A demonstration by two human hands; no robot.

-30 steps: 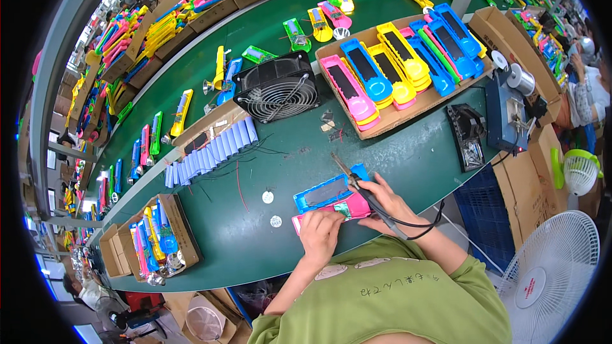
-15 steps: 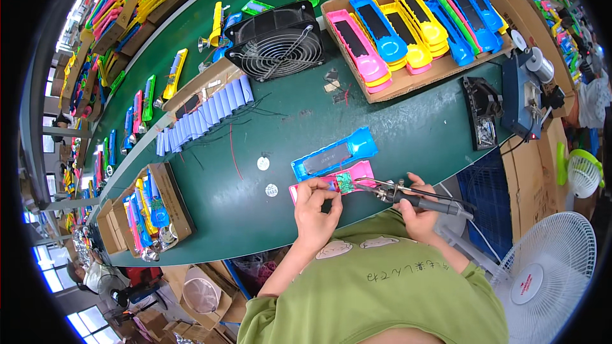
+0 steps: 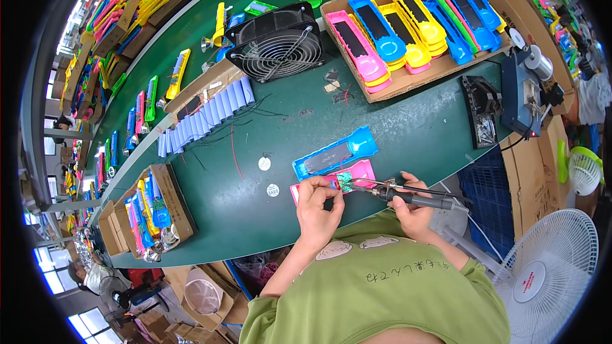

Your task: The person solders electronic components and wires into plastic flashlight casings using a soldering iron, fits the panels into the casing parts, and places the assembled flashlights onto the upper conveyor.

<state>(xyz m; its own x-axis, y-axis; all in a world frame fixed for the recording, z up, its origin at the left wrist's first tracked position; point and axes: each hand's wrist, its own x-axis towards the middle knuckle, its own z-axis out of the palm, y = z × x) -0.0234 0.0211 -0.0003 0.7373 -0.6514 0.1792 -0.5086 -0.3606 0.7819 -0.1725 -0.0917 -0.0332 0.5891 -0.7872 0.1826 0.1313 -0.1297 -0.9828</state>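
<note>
A pink plastic housing (image 3: 362, 168) lies on the green bench before me, with a small green circuit board (image 3: 345, 181) in it. Over the housing's left part, my left hand (image 3: 319, 215) is pinched closed; what its fingertips hold is too small to make out. My right hand (image 3: 414, 218) grips the black handle of a soldering iron (image 3: 424, 201) fitted with a metal feed tube. Its tip points left and reaches the board, though contact is hard to judge. Just beyond lies a blue housing (image 3: 366, 142) with a dark strip inside.
A black fan (image 3: 280, 51) stands at the back beside a row of lilac battery cells (image 3: 210, 114) with wires. A cardboard tray (image 3: 401, 83) holds colourful housings. A soldering station (image 3: 519, 99) is at the right, near a black stand (image 3: 481, 111). A box (image 3: 182, 204) of assembled pieces stands left.
My right hand and the soldering iron have shifted slightly left, and the handle lies a little flatter. My left hand has stayed nearly in place at the pink housing.
</note>
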